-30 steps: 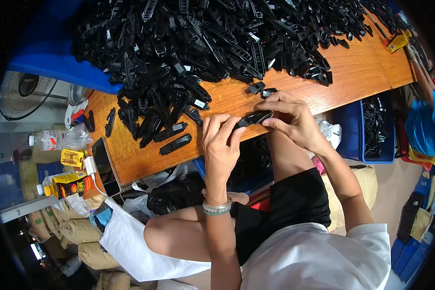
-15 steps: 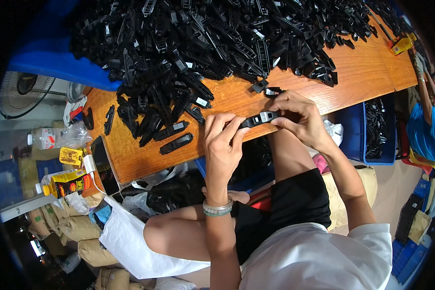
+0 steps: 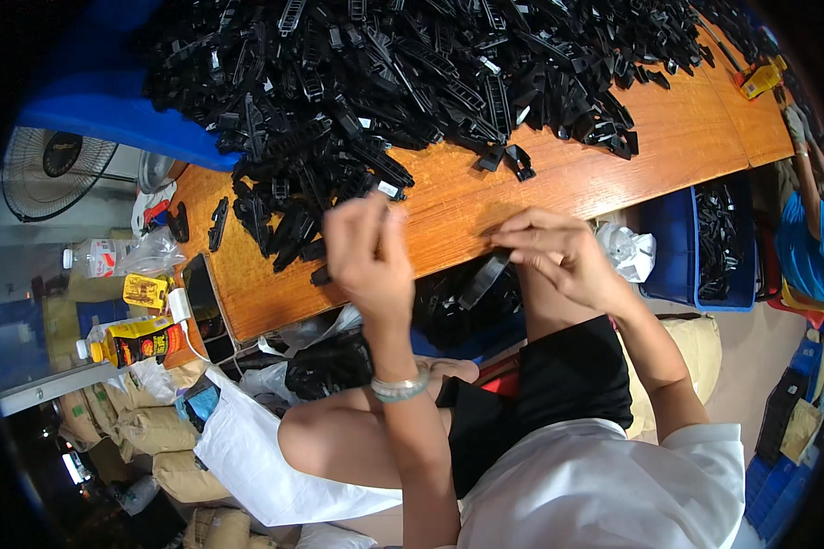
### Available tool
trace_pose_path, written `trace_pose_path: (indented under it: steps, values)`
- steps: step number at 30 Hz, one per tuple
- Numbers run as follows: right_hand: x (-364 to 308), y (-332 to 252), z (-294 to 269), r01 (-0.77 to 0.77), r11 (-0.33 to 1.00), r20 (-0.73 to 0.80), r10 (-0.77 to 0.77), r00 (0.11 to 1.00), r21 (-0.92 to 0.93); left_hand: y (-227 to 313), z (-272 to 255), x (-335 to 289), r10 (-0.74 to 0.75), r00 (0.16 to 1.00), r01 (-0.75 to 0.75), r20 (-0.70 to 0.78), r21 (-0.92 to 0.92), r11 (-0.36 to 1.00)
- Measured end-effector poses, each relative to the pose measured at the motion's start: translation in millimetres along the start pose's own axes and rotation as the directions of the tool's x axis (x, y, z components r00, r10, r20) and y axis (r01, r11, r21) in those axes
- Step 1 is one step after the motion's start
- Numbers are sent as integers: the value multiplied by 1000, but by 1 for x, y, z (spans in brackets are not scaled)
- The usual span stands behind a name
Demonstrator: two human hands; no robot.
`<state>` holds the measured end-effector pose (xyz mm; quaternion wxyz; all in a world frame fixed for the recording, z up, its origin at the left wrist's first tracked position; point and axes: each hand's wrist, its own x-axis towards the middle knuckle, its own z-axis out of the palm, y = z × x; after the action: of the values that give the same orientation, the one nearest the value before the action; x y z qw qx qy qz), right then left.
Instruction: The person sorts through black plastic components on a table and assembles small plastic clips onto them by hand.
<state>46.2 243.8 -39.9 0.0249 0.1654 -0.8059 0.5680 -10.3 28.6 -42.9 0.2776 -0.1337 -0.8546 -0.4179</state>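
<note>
My right hand (image 3: 558, 252) pinches one end of a long, narrow black plastic part (image 3: 485, 280). The part slants down past the table's front edge, above a blue bin of dark pieces. Over the left part of the wooden table (image 3: 430, 206), my left hand (image 3: 368, 252) is blurred by motion, so its finger grip is unclear. It covers some loose black parts at the near edge of a big pile of similar parts (image 3: 384, 82). Two small black pieces (image 3: 504, 161) lie on the table beyond my right hand.
At right stands a blue bin (image 3: 677, 247) of black parts, with a white plastic bag (image 3: 626, 251) beside it. Bottles (image 3: 133, 342) and a fan (image 3: 59, 174) are at left. A co-worker in blue (image 3: 806, 233) is at far right. A yellow-handled tool (image 3: 762, 79) lies on the table.
My left hand has let go of the black part and moved left toward the loose parts. My right hand has drawn the part down past the table edge, tilting it downward.
</note>
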Motion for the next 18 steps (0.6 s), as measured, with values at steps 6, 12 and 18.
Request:
trace_pose_path:
  steps: [6,12,18]
  values:
    - [40,16,-7,-124,858,-405,-104,908,-498,-10,-6,35,-36,991,-19,129,400,917]
    - [34,32,-5,-165,788,-406,-116,906,-593,-18,-5,33,-15,988,-46,151,390,920]
    - [24,20,-14,-204,910,-473,11,881,-360,-6,4,25,67,994,-91,84,333,938]
